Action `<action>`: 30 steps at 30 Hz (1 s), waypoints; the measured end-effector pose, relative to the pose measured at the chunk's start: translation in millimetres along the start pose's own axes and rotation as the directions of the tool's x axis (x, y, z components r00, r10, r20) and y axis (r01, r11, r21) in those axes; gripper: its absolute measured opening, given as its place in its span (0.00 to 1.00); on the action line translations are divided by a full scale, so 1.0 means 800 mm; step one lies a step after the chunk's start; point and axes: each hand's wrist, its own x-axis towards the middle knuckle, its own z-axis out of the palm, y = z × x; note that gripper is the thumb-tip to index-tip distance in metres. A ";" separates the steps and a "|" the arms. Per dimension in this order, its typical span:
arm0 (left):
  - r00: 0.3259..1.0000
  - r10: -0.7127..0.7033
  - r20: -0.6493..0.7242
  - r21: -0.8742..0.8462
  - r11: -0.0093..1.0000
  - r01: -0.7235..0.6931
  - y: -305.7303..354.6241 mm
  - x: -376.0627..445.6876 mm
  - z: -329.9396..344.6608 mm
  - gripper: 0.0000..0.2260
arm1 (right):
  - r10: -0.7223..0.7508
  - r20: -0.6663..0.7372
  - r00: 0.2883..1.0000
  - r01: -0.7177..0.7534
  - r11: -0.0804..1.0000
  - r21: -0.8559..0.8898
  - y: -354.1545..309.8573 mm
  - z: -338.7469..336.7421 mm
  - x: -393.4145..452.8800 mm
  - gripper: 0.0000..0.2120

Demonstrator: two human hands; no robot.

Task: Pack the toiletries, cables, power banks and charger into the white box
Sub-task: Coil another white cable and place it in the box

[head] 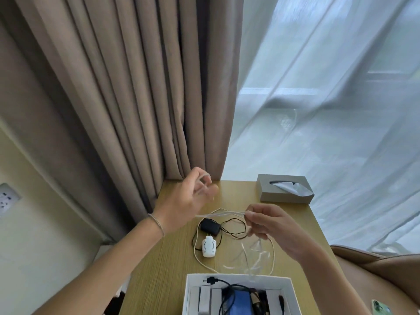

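Note:
My right hand (271,226) pinches a bundle of white cable (221,214) above the wooden table (168,258); blurred loops of it hang below the hand. My left hand (188,198) is raised to the left with a loop of the same cable round its curled fingers. Under the hands lie a black charger (209,226) with a thin black cord (234,228) and a white plug adapter (208,247). The white box (188,289) sits at the near table edge; inside it are a blue item (241,302), black cables and white items.
A grey tissue box (285,188) stands at the table's far right corner. Beige curtains hang behind, sheer white ones to the right. A tan chair (375,269) is beside the table on the right, a green phone (381,308) at the bottom right.

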 end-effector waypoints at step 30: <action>0.956 -0.251 -0.149 -0.523 0.841 0.139 -0.033 -0.031 0.011 0.20 | 0.193 0.129 0.973 -0.204 0.976 0.080 0.059 0.079 -0.047 0.15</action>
